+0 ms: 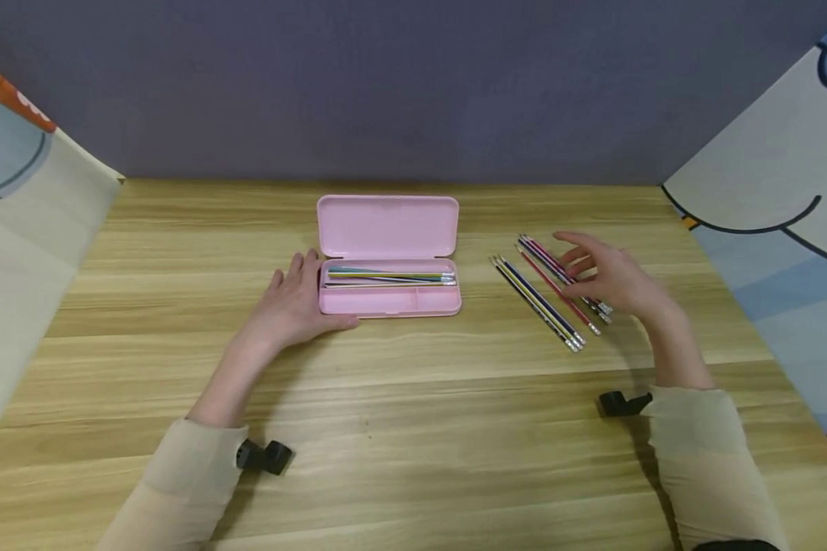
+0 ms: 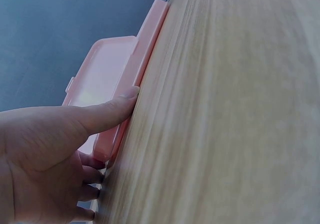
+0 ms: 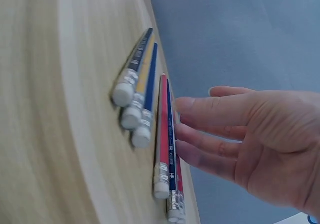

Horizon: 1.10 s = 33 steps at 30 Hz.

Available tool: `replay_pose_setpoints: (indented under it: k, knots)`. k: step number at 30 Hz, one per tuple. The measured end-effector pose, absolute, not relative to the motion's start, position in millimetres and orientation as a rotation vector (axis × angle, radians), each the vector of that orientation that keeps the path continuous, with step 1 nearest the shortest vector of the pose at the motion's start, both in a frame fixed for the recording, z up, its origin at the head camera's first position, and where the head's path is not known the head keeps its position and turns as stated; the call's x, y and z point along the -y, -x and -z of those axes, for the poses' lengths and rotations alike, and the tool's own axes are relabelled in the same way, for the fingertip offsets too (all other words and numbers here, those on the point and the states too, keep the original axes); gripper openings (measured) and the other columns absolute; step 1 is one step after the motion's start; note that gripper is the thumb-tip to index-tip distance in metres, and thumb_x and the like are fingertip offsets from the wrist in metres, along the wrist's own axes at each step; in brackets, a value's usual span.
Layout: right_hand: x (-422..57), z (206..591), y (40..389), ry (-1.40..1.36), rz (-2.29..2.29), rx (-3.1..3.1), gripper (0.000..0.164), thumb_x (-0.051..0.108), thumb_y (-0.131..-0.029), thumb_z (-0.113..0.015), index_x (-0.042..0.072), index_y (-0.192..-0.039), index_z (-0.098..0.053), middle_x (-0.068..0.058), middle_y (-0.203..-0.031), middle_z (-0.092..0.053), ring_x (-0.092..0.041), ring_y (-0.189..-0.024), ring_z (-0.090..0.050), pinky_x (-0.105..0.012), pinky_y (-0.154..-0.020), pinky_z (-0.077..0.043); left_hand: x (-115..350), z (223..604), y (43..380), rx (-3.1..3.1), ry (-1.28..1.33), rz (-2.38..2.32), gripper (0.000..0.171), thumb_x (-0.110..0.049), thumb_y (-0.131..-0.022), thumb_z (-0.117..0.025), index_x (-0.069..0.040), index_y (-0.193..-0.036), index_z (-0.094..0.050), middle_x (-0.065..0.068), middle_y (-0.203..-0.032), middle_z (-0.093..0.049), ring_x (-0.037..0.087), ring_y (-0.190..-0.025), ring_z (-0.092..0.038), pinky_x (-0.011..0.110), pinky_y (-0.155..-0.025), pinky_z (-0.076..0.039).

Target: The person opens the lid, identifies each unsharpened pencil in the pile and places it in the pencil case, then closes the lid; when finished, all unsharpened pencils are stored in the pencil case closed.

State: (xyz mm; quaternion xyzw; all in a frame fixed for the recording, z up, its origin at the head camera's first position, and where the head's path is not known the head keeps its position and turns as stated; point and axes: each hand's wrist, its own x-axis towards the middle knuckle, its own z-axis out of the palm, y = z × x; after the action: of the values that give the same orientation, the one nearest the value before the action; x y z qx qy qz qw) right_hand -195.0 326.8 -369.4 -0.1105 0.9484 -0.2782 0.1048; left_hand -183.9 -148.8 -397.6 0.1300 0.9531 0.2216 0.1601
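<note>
A pink pencil case (image 1: 388, 300) lies with its lid (image 1: 388, 226) folded back, and several pencils (image 1: 389, 275) rest in its rear compartment. My left hand (image 1: 291, 304) touches the case's left end, thumb along the front edge and the other fingers spread beside the end. From the left wrist view, the thumb (image 2: 112, 112) lies against the case wall (image 2: 146, 47). To the right, my right hand (image 1: 613, 277) hovers at a group of pencils, fingers loosely bent, with no pencil held. That group includes a red pencil (image 3: 163, 134) and a dark blue pencil (image 3: 171, 139).
Left of the red pencil, three pencils (image 1: 539, 303) lie side by side on the wooden table (image 1: 413, 428), white erasers toward me. A dark grey panel (image 1: 393, 92) stands along the table's back edge. Small black devices (image 1: 265, 457) are fixed at both sleeves.
</note>
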Motion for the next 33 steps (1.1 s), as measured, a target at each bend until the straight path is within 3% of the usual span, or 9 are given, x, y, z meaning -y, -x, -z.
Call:
replay_pose_setpoints:
  k: [4, 7, 14, 22, 27, 31, 33]
  knots:
    - [-323, 373, 195, 0.352, 0.780, -2.785, 0.085, -0.002, -0.087, -0.078, 0.011, -0.159, -0.037, -0.027, -0.133, -0.063, -0.043, -0.115, -0.067, -0.052, -0.090, -0.060, 148, 397, 183, -2.722, -0.370, -0.632, 0.121, -0.060, -0.086, -0.074, 0.002, -0.163, -0.003, 0.029, -0.171, -0.007, 0.048, -0.160, -0.002, 0.068, -0.128, -0.006]
    - [-321, 375, 194, 0.368, 0.721, -2.790, 0.080, -0.002, -0.087, -0.077, 0.010, -0.157, -0.040, -0.027, -0.131, -0.064, -0.042, -0.112, -0.068, -0.053, -0.090, -0.059, 148, 396, 182, -2.720, -0.370, -0.633, 0.123, -0.060, -0.086, -0.074, 0.004, -0.162, -0.002, 0.029, -0.171, -0.006, 0.048, -0.160, -0.002, 0.068, -0.128, -0.006]
    - [-317, 374, 193, 0.376, 0.667, -2.779, 0.071, -0.002, -0.090, -0.075, 0.008, -0.154, -0.047, -0.022, -0.122, -0.067, -0.035, -0.104, -0.071, -0.039, -0.081, -0.060, 148, 394, 181, -2.721, -0.368, -0.625, 0.125, -0.062, -0.085, -0.073, 0.005, -0.162, -0.001, 0.030, -0.171, -0.006, 0.048, -0.160, -0.003, 0.068, -0.128, -0.006]
    - [-319, 362, 189, 0.361, 0.667, -2.828, 0.054, 0.005, -0.096, -0.068, 0.006, -0.149, -0.054, -0.022, -0.118, -0.069, -0.036, -0.102, -0.070, -0.036, -0.073, -0.056, 148, 395, 181, -2.728, -0.367, -0.627, 0.124, -0.061, -0.085, -0.074, 0.005, -0.162, -0.003, 0.030, -0.171, -0.006, 0.047, -0.160, -0.003, 0.067, -0.129, -0.006]
    - [-315, 353, 186, 0.334, 0.791, -2.944, 0.050, 0.008, -0.099, -0.065, 0.004, -0.148, -0.055, -0.024, -0.121, -0.067, -0.039, -0.105, -0.068, -0.022, -0.065, -0.051, 147, 396, 181, -2.725, -0.366, -0.627, 0.124, -0.061, -0.086, -0.074, 0.005, -0.162, -0.002, 0.030, -0.171, -0.006, 0.047, -0.160, -0.003, 0.067, -0.129, -0.005]
    - [-296, 342, 188, 0.305, 1.014, -3.059, 0.049, 0.010, -0.099, -0.067, 0.004, -0.146, -0.057, -0.022, -0.115, -0.069, -0.008, -0.096, -0.069, -0.011, -0.064, -0.050, 148, 395, 181, -2.725, -0.369, -0.624, 0.123, -0.061, -0.086, -0.074, 0.005, -0.162, -0.003, 0.030, -0.171, -0.006, 0.047, -0.160, -0.002, 0.067, -0.129, -0.005]
    - [-279, 335, 190, 0.303, 1.167, -3.094, 0.046, 0.010, -0.097, -0.069, 0.005, -0.143, -0.060, -0.015, -0.110, -0.070, 0.004, -0.090, -0.064, -0.007, -0.068, -0.052, 149, 395, 181, -2.726, -0.372, -0.622, 0.123, -0.061, -0.086, -0.074, 0.005, -0.162, -0.003, 0.030, -0.171, -0.006, 0.047, -0.160, -0.002, 0.068, -0.128, -0.005]
